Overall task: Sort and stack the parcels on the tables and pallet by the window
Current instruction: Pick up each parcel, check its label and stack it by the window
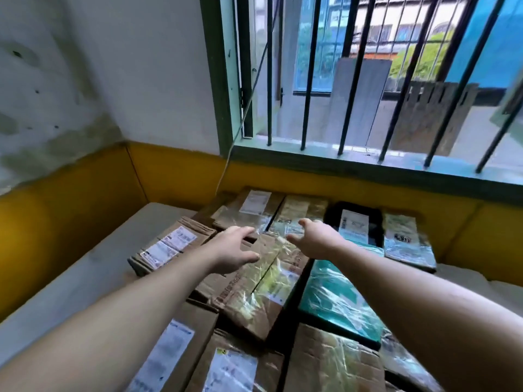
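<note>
Several cardboard parcels lie packed together below the window. A taped brown parcel (263, 281) sits in the middle on top of the others, slightly askew. My left hand (233, 247) hovers at its far left corner with fingers spread and relaxed. My right hand (317, 239) reaches over its far right corner, fingers straight, holding nothing. A teal wrapped parcel (336, 301) lies to the right of it. At the left, a labelled brown box (169, 244) lies tilted. A black parcel (356, 222) and more brown parcels (249, 210) lie at the back.
A white surface (85, 273) runs along the left under a yellow-banded wall (70, 199). The barred window (368, 80) with its green sill stands just behind the parcels. Near boxes (232, 366) fill the front edge.
</note>
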`<state>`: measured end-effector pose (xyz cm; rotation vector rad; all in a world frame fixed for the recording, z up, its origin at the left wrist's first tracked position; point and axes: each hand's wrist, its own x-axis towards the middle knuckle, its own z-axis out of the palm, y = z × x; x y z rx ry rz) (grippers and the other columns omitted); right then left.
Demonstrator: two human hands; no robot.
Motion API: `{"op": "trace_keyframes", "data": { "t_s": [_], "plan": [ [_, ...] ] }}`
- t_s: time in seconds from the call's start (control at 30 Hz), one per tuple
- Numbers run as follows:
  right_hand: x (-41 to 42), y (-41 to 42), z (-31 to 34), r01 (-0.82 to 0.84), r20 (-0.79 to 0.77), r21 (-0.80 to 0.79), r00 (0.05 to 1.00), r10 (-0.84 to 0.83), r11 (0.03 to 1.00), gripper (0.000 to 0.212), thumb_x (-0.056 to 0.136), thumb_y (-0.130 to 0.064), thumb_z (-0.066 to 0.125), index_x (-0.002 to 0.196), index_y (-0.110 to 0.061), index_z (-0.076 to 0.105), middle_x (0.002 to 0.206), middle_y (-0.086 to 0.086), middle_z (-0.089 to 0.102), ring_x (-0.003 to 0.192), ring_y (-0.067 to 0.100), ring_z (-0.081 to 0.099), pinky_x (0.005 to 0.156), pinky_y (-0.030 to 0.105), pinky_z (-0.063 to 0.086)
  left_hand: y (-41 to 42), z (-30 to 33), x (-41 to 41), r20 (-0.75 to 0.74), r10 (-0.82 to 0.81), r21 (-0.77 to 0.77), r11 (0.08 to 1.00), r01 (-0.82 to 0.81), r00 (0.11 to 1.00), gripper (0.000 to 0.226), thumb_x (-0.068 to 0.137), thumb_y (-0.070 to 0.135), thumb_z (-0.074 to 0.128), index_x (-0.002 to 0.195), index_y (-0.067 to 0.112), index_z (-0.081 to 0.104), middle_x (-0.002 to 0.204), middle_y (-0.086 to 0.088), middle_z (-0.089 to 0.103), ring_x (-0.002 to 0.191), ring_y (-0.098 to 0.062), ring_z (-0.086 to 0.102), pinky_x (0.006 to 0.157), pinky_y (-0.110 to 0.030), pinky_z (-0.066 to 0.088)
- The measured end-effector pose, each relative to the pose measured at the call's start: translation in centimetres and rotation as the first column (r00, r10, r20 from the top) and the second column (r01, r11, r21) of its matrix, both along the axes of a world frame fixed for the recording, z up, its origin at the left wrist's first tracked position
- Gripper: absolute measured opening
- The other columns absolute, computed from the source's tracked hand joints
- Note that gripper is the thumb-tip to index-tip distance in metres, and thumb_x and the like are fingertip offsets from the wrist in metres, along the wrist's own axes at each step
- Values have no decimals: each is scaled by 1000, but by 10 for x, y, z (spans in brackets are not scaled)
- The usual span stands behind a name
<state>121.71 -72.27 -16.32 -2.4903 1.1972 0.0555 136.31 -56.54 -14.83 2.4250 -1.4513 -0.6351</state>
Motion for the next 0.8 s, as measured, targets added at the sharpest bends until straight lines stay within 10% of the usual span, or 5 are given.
{"op": "trace_keyframes", "data": {
  "t_s": [0.8],
  "plan": [
    [57, -133, -63, 320, -178, 6, 933, -314, 947, 74, 93, -59, 48, 154, -23, 25, 153, 15, 38, 142, 37, 29, 114, 50, 30, -193, -83, 66, 68, -279, 126, 955, 269, 958, 75, 87, 52, 59, 150, 23, 28, 154, -9, 30, 140, -28, 30, 114, -44, 28]
  ]
}}
